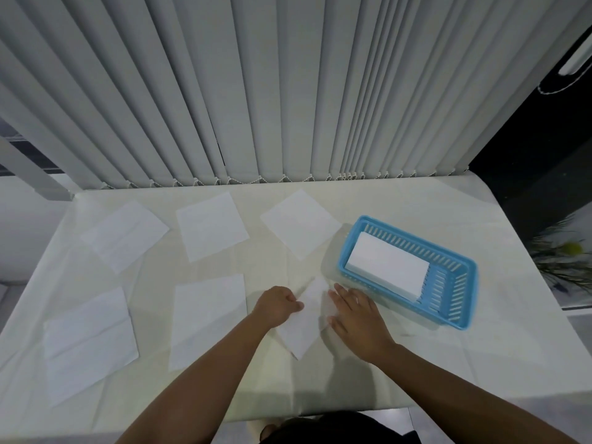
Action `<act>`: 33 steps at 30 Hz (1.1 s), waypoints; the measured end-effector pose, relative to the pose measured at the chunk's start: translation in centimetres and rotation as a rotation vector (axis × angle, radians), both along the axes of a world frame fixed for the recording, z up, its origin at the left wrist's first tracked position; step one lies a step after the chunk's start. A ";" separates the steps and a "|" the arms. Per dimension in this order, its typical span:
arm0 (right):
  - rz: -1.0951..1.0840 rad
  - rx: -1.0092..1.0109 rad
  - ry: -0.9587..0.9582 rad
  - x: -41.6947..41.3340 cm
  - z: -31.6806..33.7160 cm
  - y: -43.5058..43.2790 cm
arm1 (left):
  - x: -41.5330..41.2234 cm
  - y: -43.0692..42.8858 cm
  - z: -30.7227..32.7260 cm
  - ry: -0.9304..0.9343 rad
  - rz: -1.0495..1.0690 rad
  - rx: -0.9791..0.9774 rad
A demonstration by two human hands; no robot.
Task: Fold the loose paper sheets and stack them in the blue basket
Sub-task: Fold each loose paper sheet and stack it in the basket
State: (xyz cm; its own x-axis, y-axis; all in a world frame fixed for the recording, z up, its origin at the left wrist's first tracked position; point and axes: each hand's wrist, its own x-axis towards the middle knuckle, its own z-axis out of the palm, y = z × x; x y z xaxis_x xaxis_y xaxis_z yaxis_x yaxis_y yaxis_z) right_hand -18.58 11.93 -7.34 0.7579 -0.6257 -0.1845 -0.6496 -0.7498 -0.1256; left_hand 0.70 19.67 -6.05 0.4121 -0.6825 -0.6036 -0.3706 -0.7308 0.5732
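A white paper sheet (306, 328), partly folded, lies on the table between my hands. My left hand (277, 304) pinches its left edge with closed fingers. My right hand (355, 315) lies flat with fingers spread, pressing on the sheet's right side. The blue basket (461, 283) sits just right of my right hand and holds a stack of folded white paper (386, 269). Several loose unfolded sheets lie flat on the table, among them a back-row sheet (301, 224) and a front sheet (208, 318) left of my left hand.
The table (432, 363) wears a creased cream cloth. Vertical blinds (256, 91) hang along its far edge. A dark gap and a plant (563, 257) lie past the right edge. More sheets (89, 341) cover the left side.
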 end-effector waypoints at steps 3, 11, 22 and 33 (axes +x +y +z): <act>-0.123 0.174 -0.205 1.0 1.6 1.3 | 1.4 1.1 1.1 0.231 0.309 -0.106; -0.857 1.033 -0.428 6.9 5.2 3.5 | 0.2 1.3 3.7 0.505 0.843 -0.459; -0.879 0.840 -0.749 7.8 6.8 1.2 | 1.0 -0.1 4.7 0.621 0.975 -0.566; -1.002 0.644 -0.991 2.3 8.1 -3.1 | 1.3 -6.0 7.2 0.469 0.663 -0.603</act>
